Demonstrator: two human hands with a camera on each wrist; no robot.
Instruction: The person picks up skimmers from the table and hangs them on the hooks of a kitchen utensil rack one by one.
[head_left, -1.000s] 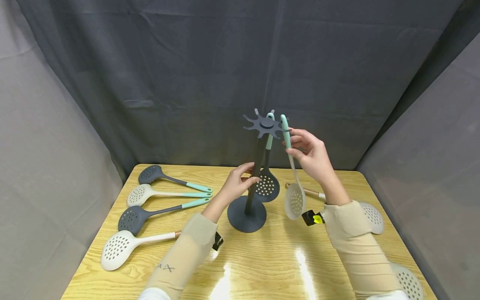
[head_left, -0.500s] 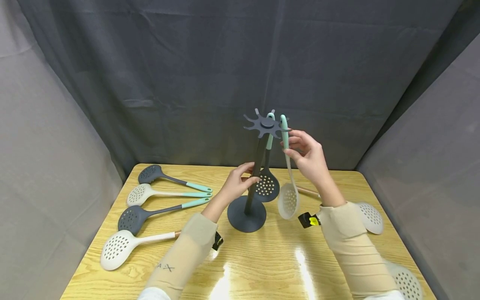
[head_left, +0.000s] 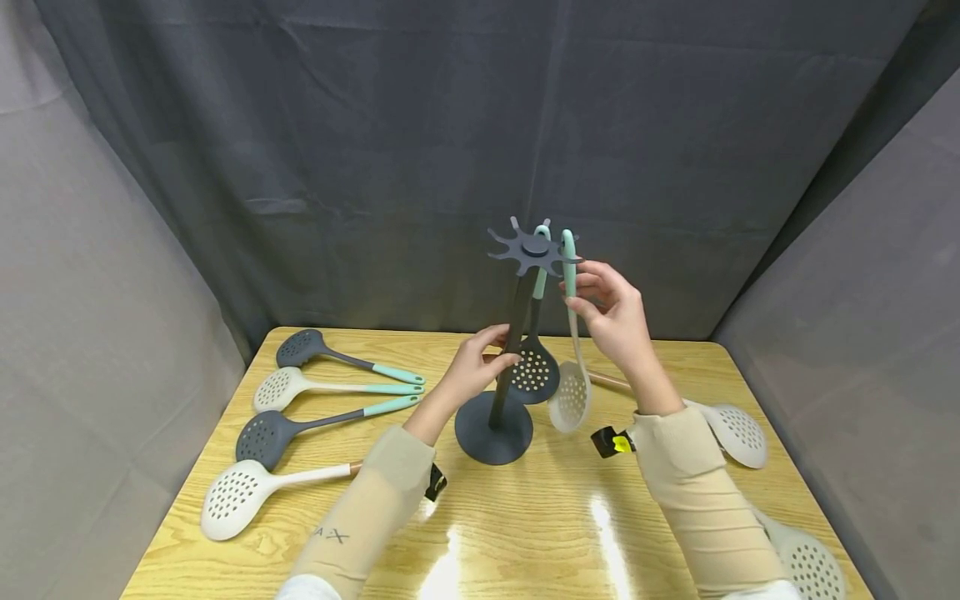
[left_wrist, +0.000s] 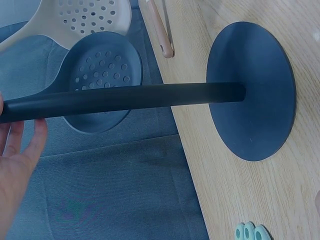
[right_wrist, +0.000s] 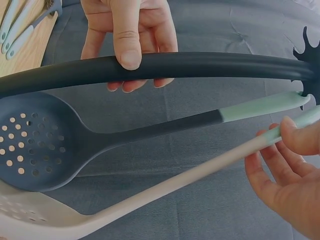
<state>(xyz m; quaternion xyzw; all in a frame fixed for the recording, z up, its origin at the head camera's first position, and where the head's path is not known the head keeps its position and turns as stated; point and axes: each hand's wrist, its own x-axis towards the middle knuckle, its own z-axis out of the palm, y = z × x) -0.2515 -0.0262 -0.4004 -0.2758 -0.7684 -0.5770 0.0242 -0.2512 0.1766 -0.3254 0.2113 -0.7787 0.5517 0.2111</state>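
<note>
My left hand holds the upright post of a dark utensil stand, thumb on one side and fingers on the other, as the right wrist view shows. From one arm of its hook-edged top hangs a dark slotted skimmer with a mint handle. Beside it, my right hand pinches the mint handle of a cream skimmer. That handle's curved end overlaps a hook at the stand's right side, and the perforated head hangs down close to the dark one.
On the left of the wooden table several skimmers lie in a row, among them a dark one and a white one. At the right, a cream skimmer and another lie partly behind my right arm. A grey curtain stands behind.
The cream skimmer's head has swung left, towards the hanging dark skimmer, and its handle is more upright. My right hand has shifted slightly left with it; my left hand has stayed on the post.
</note>
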